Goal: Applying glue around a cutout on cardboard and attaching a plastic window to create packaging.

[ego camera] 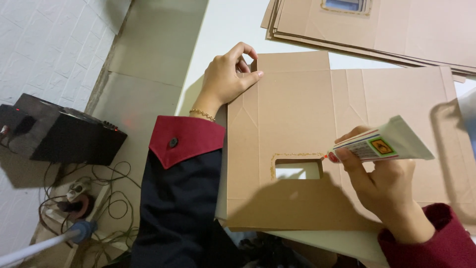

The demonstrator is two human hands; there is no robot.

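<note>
On the white table [225, 22], flat cardboard blank [317, 119] lies centre. Your left hand [225, 79] pinches its far-left corner flap; your right hand [384, 186] squeezes the glue tube [382, 144], nozzle at the window cutout's [297, 169] right edge. Gluing step; likely keep the bead following that edge.

A stack of flat brown cardboard sheets [396, 30] runs off the top and right edges beyond the flat brown cardboard blank with a rectangular window [297, 124]. The glue tube's [382, 144] nozzle tip is too small to make out. A pale blurred shape [468, 111] intrudes at the blank's right.
</note>
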